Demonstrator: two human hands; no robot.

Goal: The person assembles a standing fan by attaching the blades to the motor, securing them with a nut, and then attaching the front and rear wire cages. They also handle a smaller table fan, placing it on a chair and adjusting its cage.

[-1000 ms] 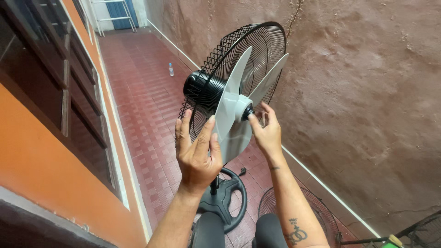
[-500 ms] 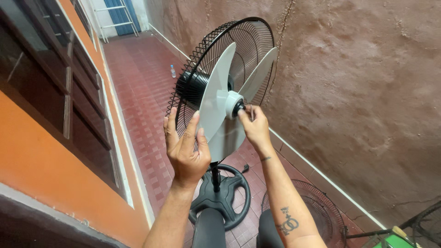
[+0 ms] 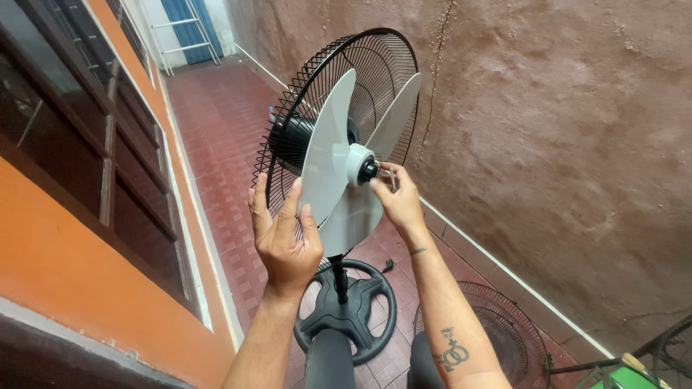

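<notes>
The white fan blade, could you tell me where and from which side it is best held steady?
Hold the lower-left fan blade by its outer edge from the open front; the rear grille blocks the back. The left hand is there, the right hand at the hub.

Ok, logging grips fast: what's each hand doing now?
Left hand: open, fingers resting against a white fan blade.
Right hand: fingertips pinched on the black hub cap.

Home's narrow side yard; tiled floor (image 3: 231, 137); rough wall (image 3: 562, 144); barred window (image 3: 79, 144)
</notes>
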